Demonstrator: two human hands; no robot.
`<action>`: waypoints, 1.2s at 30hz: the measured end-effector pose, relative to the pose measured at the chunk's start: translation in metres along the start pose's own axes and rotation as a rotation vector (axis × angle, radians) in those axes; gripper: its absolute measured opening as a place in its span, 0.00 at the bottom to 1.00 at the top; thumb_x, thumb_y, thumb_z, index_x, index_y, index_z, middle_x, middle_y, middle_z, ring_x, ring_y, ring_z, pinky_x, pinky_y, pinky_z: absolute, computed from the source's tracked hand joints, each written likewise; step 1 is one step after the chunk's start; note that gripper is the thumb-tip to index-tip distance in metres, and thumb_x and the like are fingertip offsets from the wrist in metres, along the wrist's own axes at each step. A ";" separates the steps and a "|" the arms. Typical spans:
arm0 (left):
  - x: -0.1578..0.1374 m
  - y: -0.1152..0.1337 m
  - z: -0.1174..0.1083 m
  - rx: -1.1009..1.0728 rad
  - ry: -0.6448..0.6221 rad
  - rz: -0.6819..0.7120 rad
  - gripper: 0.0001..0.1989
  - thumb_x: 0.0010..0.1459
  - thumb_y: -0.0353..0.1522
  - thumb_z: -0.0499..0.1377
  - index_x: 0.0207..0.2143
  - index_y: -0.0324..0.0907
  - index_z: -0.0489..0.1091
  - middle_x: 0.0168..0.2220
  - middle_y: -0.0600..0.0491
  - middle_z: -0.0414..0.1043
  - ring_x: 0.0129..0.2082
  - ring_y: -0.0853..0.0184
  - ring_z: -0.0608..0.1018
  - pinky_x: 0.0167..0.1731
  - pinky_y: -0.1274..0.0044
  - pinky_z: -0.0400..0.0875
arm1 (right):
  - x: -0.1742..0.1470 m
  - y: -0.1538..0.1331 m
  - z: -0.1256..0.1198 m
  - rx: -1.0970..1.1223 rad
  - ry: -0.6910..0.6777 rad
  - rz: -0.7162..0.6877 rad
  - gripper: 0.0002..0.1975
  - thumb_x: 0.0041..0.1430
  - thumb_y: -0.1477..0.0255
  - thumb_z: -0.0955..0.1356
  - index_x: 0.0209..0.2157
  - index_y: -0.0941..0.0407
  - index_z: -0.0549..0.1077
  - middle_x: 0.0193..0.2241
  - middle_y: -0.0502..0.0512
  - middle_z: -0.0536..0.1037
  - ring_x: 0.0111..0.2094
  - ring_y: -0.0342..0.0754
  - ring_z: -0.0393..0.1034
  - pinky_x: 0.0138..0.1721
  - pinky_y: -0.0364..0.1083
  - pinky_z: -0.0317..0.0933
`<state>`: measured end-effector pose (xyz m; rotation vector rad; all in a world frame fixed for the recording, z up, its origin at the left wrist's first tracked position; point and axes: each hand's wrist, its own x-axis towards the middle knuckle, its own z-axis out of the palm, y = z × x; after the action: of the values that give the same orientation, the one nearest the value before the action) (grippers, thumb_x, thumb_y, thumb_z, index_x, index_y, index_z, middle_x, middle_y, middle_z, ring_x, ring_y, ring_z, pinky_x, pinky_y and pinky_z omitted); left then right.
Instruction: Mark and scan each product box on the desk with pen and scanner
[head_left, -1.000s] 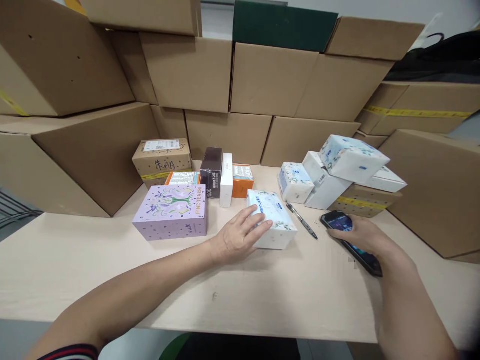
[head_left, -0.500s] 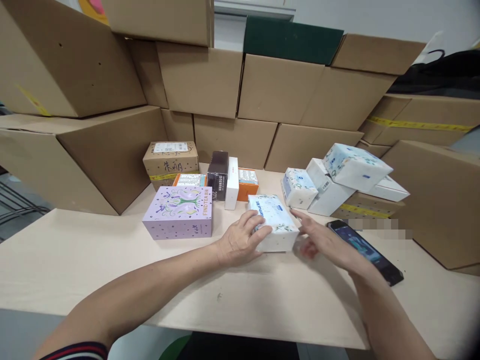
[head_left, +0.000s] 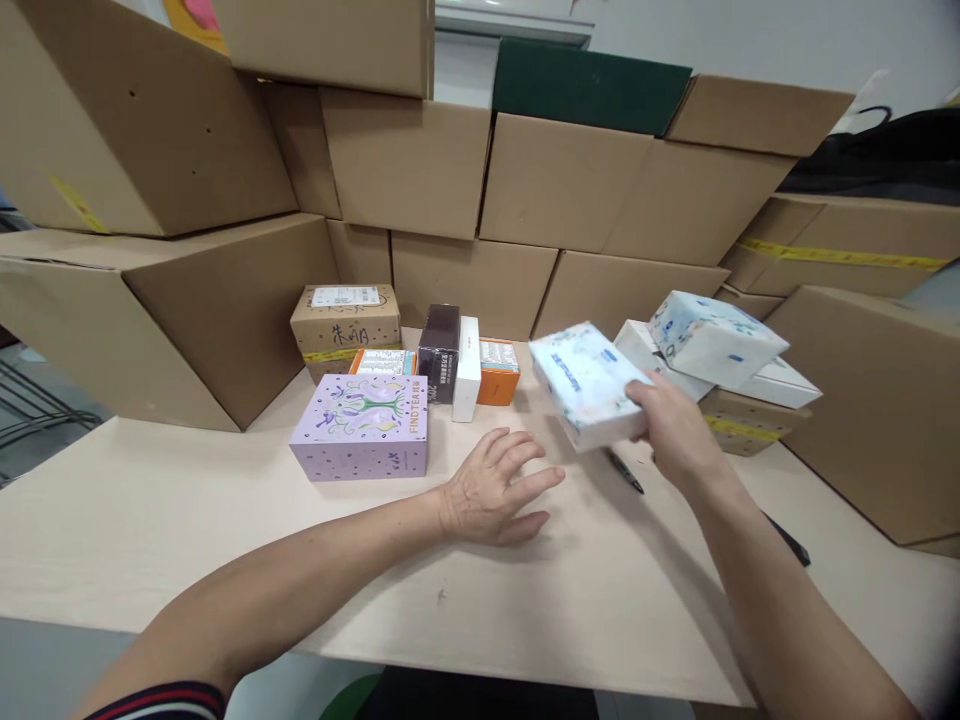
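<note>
The step in hand looks to be carrying the pack [head_left: 589, 385]: it is to the right of the purple box [head_left: 360, 430], tilted and seemingly off the bench [head_left: 225, 560], in the right hand [head_left: 682, 430]. That hand's fingers are closed on the pack's right end, one digit lying on top; the others are mostly out of sight, so how deep the grip goes I cannot tell. The left hand [head_left: 491, 490], to the right of the purple box, has its fingers loosely spread and has hold of nothing; whether its edge rests on the bench I cannot tell.

The next move, I judge, calls for a steady grip that does not dent the pack, and for care around the stack [head_left: 750, 425] well right of the purple box, topped by a second pack [head_left: 716, 340].

Much is covered. The held pack hides one end of the pen [head_left: 624, 472], right of the purple box. The right forearm [head_left: 772, 570] leaves only a dark edge of what may be a phone [head_left: 791, 543], farther right still. Just behind the purple box, an orange box [head_left: 386, 362] shows only in part, and the lettering on the held pack is blurred
</note>
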<state>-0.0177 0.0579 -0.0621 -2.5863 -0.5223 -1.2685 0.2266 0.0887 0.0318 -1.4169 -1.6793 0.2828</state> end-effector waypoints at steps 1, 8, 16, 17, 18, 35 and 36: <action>0.001 0.000 0.000 0.004 -0.004 0.003 0.28 0.57 0.39 0.59 0.59 0.44 0.59 0.50 0.41 0.67 0.54 0.51 0.70 0.51 0.54 0.70 | 0.011 -0.009 0.004 -0.053 0.042 0.016 0.25 0.62 0.58 0.60 0.53 0.54 0.74 0.43 0.59 0.80 0.42 0.60 0.73 0.44 0.59 0.68; 0.006 0.000 -0.006 0.019 -0.041 0.040 0.20 0.57 0.35 0.58 0.51 0.39 0.65 0.45 0.42 0.71 0.49 0.54 0.73 0.47 0.61 0.75 | 0.068 -0.087 0.092 -0.453 0.031 0.008 0.25 0.63 0.63 0.62 0.54 0.65 0.70 0.49 0.74 0.69 0.52 0.66 0.65 0.51 0.61 0.61; 0.005 -0.001 -0.007 0.010 -0.079 0.016 0.17 0.58 0.35 0.58 0.49 0.39 0.68 0.44 0.42 0.71 0.48 0.54 0.73 0.46 0.62 0.74 | 0.070 -0.069 0.075 -0.475 0.058 -0.053 0.34 0.69 0.49 0.51 0.59 0.59 0.67 0.51 0.69 0.68 0.52 0.58 0.65 0.51 0.56 0.60; 0.005 -0.001 -0.006 0.008 -0.082 0.012 0.17 0.58 0.35 0.58 0.48 0.38 0.68 0.44 0.41 0.71 0.48 0.54 0.73 0.46 0.62 0.74 | 0.071 -0.054 0.066 -0.520 0.087 -0.007 0.34 0.69 0.50 0.54 0.57 0.62 0.69 0.50 0.72 0.69 0.53 0.61 0.64 0.52 0.59 0.58; 0.006 -0.002 -0.005 0.006 -0.084 0.008 0.16 0.58 0.35 0.58 0.48 0.38 0.69 0.44 0.41 0.71 0.48 0.54 0.73 0.46 0.62 0.74 | 0.070 -0.038 0.059 -0.550 0.086 0.030 0.32 0.68 0.52 0.57 0.54 0.66 0.71 0.49 0.76 0.70 0.54 0.66 0.63 0.52 0.63 0.57; 0.001 -0.004 -0.003 -0.006 -0.140 -0.091 0.14 0.60 0.34 0.56 0.47 0.40 0.70 0.45 0.43 0.71 0.49 0.55 0.73 0.47 0.63 0.73 | 0.040 0.033 0.038 -0.483 0.203 -0.044 0.25 0.62 0.63 0.63 0.57 0.60 0.72 0.54 0.74 0.64 0.58 0.69 0.58 0.55 0.66 0.55; 0.001 -0.004 -0.002 -0.021 -0.139 -0.120 0.15 0.61 0.34 0.56 0.49 0.40 0.68 0.46 0.43 0.71 0.49 0.55 0.73 0.48 0.62 0.72 | 0.038 0.029 0.028 -0.424 0.238 -0.046 0.25 0.61 0.62 0.64 0.56 0.59 0.72 0.54 0.73 0.64 0.57 0.67 0.60 0.55 0.64 0.56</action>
<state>-0.0207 0.0609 -0.0599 -2.7110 -0.7024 -1.1400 0.2277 0.1411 0.0141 -1.6396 -1.6283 -0.2771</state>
